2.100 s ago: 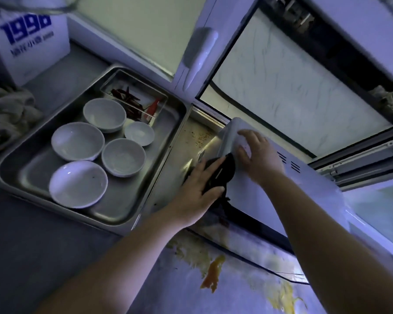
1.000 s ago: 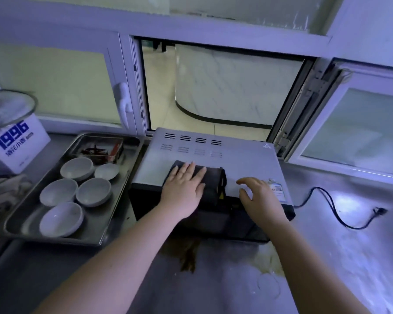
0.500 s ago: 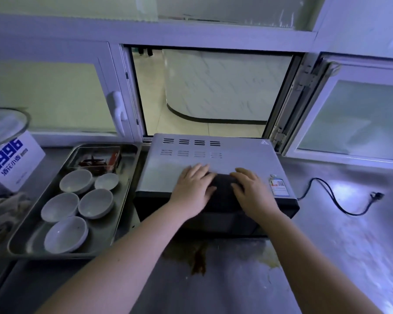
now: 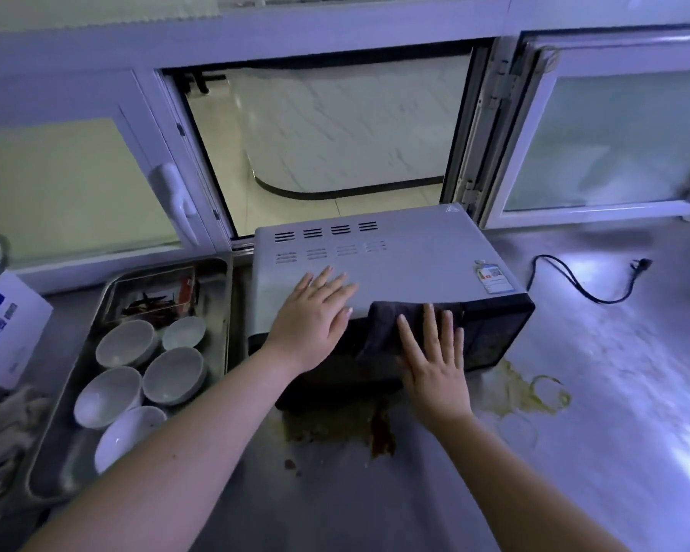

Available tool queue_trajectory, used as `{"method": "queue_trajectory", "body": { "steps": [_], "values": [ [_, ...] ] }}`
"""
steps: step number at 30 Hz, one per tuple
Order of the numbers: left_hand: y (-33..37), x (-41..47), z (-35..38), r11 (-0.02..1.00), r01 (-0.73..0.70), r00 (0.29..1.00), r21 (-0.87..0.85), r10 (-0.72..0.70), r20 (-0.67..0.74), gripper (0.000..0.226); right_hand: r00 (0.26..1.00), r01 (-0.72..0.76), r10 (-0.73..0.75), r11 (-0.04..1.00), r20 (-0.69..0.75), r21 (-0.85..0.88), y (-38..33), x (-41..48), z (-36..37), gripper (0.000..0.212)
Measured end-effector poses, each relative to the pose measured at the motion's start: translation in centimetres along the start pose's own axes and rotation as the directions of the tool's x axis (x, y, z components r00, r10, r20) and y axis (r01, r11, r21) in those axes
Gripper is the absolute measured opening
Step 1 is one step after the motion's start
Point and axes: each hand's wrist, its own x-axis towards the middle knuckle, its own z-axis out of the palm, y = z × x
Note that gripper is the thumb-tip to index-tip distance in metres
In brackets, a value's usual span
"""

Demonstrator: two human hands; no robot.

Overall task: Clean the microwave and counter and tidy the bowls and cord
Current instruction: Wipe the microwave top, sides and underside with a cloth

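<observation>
Counter stain (image 4: 381, 434) partly under microwave (image 4: 407, 260)

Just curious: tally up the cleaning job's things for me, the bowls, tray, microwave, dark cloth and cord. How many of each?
White bowls: 5
Metal tray: 1
Microwave: 1
Dark cloth: 1
Power cord: 1
Total: 9

The box (image 4: 9, 324) is cut off left; the sticker (image 4: 493, 277) on the microwave (image 4: 415, 249) is unreadable.
</observation>
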Motion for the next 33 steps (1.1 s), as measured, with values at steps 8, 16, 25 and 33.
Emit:
{"method": "queue_trajectory", "body": {
  "steps": [8,16,25,33],
  "values": [
    [1.2,7.7,-0.2,0.937,-0.349,0.902,0.027,0.328,0.281,0.049,0.856,-0.408,0.517,0.651,0.020,0.640,-9.0,0.8,3.2,0.066],
    [4.0,11.2,2.3,0.886,-0.456,0.806,-0.087,0.453,0.380,0.053,0.659,-0.379,0.724,0.087,0.203,0.921,-10.7,1.1,5.3,0.066],
    [3.5,11.5,6.0,0.873,-0.409,0.784,-0.265,0.485,0.386,0.051,0.607,-0.305,0.793,0.170,0.054,0.937,-9.4,2.6,7.3,0.069],
    [3.7,11.4,6.1,0.870,-0.400,0.784,-0.289,0.487,0.383,0.052,0.358,-0.234,0.914,0.287,-0.192,0.929,1.5,5.1,6.7,0.066]
  ]
}}
